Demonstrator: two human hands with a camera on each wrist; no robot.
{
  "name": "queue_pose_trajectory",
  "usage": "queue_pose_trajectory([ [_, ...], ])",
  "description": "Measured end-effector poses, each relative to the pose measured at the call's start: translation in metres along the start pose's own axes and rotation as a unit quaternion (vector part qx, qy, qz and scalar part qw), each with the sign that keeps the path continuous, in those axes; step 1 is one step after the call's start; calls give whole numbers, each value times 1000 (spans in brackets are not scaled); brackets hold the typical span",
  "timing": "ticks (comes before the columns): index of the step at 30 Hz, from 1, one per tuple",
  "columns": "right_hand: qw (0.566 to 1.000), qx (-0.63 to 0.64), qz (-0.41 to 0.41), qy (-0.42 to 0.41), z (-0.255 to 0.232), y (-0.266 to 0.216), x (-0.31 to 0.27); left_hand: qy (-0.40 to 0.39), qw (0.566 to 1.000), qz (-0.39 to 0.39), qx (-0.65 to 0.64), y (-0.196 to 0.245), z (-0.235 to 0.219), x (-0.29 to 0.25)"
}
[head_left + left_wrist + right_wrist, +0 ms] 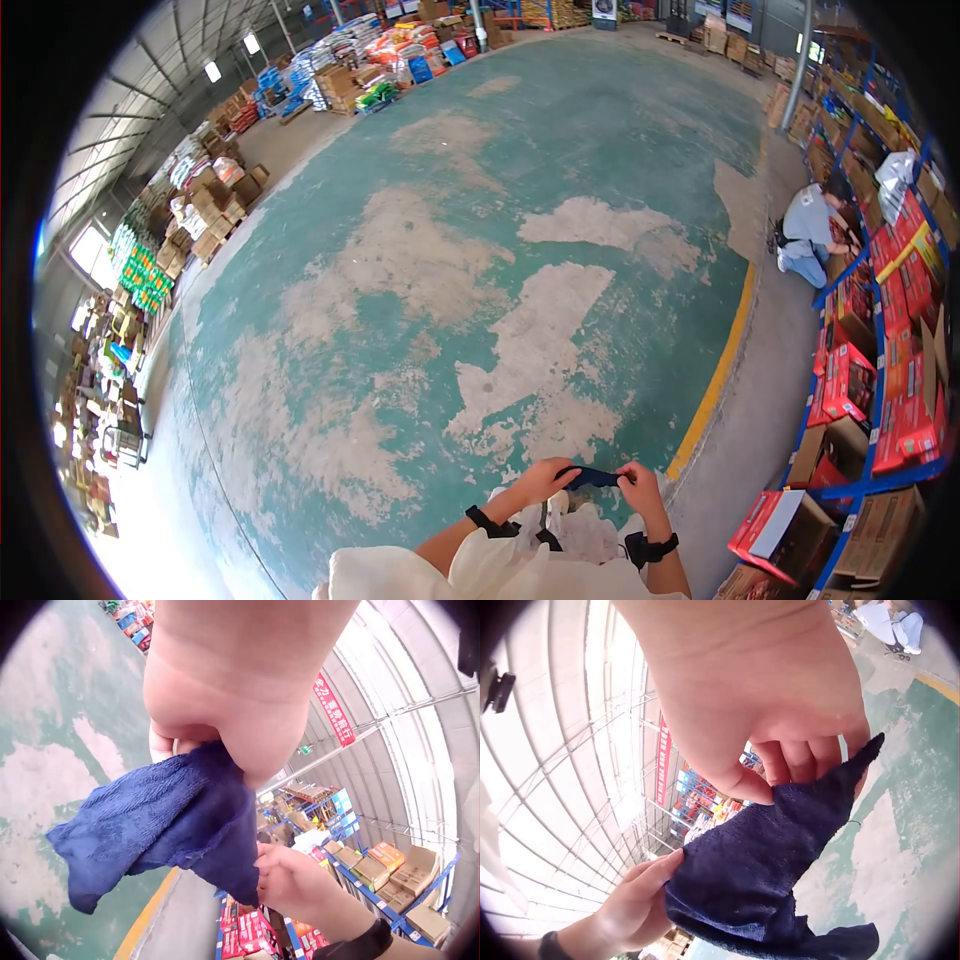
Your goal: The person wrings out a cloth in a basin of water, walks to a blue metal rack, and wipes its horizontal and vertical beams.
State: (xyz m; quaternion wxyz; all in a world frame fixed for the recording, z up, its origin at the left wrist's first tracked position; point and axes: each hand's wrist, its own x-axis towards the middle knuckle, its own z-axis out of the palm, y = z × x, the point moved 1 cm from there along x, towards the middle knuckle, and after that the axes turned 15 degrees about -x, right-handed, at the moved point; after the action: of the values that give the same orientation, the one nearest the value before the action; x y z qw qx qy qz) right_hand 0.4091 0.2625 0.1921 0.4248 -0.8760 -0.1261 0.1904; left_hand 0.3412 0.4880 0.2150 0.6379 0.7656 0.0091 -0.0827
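Note:
A dark blue towelling cloth is stretched between my two hands in the head view. My left hand grips one end of it, while my right hand pinches the other end. In the left wrist view the cloth hangs down from the left hand, its ribbed pile showing and a loose corner pointing left. Seen from the right wrist, the cloth spreads below the thumb and fingers of the right hand, with one corner sticking up past the fingertips.
Worn green floor with a yellow line lies ahead. Blue shelving with red boxes runs along the right, where a person crouches. Stacked sacks and cartons line the left and far sides.

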Motion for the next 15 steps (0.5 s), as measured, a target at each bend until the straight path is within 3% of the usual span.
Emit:
queue_pose_trajectory([
  [4, 998, 53, -6, -20, 14, -18, 17, 48, 999, 12, -2, 13, -23, -7],
  [7, 993, 97, -64, -36, 32, -35, 25, 90, 996, 18, -21, 21, -45, -23],
  [10, 994, 53, -85, -45, 45, -68, 24, 115, 993, -8, -28, 20, -65, -42],
  [15, 990, -23, -99, -101, 65, -93, 25, 141, 986, 84, -7, -1, -88, -71],
])
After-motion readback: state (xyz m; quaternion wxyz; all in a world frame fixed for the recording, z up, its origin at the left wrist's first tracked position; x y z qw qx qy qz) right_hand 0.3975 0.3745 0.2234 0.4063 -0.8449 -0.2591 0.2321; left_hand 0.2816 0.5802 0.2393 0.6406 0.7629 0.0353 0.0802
